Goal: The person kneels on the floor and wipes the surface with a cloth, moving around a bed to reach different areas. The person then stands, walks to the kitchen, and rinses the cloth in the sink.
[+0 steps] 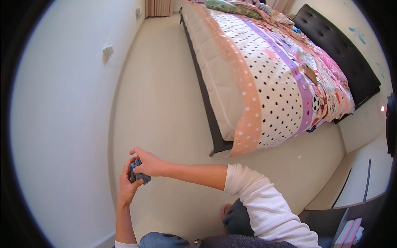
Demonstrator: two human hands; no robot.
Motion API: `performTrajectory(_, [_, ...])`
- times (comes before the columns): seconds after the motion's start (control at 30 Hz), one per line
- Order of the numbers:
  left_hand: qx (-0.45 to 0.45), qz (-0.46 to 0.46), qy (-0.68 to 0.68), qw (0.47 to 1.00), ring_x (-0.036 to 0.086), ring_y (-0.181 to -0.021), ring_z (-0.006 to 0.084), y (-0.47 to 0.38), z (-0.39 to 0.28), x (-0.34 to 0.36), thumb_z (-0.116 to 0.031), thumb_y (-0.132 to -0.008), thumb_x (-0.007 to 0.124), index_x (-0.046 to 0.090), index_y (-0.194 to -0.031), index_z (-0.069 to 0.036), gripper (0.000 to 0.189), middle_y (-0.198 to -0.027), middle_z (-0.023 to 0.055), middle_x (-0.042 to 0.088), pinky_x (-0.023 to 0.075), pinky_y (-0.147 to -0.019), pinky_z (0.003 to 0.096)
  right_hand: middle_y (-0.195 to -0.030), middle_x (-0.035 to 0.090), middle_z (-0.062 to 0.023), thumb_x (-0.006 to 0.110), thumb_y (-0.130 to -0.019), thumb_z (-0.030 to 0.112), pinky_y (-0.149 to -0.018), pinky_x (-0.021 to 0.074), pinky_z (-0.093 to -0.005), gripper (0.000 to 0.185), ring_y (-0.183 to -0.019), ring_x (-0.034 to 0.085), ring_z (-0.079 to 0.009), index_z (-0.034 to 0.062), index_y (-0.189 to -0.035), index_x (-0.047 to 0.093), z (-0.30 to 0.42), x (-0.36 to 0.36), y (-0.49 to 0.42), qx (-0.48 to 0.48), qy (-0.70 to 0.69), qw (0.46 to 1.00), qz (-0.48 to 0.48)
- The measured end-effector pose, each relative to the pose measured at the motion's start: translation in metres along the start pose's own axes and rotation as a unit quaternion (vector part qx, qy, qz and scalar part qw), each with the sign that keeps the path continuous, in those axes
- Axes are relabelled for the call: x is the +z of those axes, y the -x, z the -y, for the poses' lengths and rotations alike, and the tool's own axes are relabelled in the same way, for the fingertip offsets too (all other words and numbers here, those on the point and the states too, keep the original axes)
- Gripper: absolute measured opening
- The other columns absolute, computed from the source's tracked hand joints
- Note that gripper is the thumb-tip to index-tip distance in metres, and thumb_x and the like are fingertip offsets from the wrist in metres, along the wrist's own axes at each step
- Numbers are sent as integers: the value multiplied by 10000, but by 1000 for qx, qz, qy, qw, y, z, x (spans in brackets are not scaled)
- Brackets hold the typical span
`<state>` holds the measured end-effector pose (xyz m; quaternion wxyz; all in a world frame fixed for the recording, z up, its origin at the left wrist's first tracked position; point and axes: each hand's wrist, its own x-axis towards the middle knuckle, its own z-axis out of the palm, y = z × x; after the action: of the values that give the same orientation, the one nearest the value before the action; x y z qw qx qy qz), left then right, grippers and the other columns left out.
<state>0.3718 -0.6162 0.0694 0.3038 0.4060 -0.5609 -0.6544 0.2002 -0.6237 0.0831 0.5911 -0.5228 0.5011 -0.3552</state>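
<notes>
A crumpled blue-grey cloth (142, 177) is bunched between my two hands, over the pale floor near the left wall. My left hand (127, 186) cups it from below and the left, with the thumb along its lower edge. From the right, my right hand (150, 162) presses on the upper part of the bundle, its index finger raised and bent. The fingers hide part of the cloth, so its full shape cannot be told.
A bed with a polka-dot cover (276, 90) and a dark frame (217, 142) stands ahead to the right. The white wall (62, 124) runs along the left. Dark shelving (325, 214) with pink-and-white items (349, 232) is at the lower right.
</notes>
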Motion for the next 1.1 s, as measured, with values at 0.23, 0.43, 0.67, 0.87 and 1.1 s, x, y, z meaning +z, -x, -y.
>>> performTrajectory(0.23, [-16, -48, -54, 997, 564, -936, 123, -13, 9, 8, 21, -794, 579, 559, -1161, -29, 372, -1004, 24, 608, 453, -814, 260, -986, 565, -108, 693, -755, 125, -794, 481, -355, 426, -913, 552, -204, 28, -1130, 518, -17, -32, 9, -10, -24, 995, -97])
performTrajectory(0.43, [25, 39, 13, 999, 581, -893, 136, 6, -24, -9, -72, -790, 616, 570, -1125, -19, 343, -1002, 34, 624, 453, -837, 280, -821, 604, -48, 712, -722, 84, -679, 486, -316, 249, -773, 572, -166, 42, -959, 650, -33, -65, 18, 74, -193, 978, -12])
performTrajectory(0.67, [-37, -47, -92, 994, 546, -754, 119, -16, 21, -27, -179, -953, 516, 592, -990, -19, 181, -773, 32, 594, 447, -677, 267, -741, 600, -32, 671, -787, 134, -514, 419, -263, 143, -619, 535, -109, 23, -876, 668, -48, -58, 10, 46, -155, 987, 12])
performTrajectory(0.87, [69, -35, -28, 997, 553, -928, 121, -16, 17, -40, -228, -1003, 447, 566, -1120, 12, 293, -991, 58, 610, 457, -813, 270, -718, 598, -62, 642, -804, 141, -553, 438, -294, 140, -607, 522, -133, 8, -848, 645, -47, -70, 8, -6, -151, 988, 12])
performTrajectory(1.1, [65, -145, -40, 987, 555, -880, 117, -24, -11, -13, -264, -1010, 433, 583, -1071, -2, 308, -967, 41, 616, 448, -813, 256, -787, 633, -86, 642, -805, 193, -695, 448, -332, 182, -744, 570, -166, 12, -825, 635, -38, -57, 0, -33, -25, 997, -66])
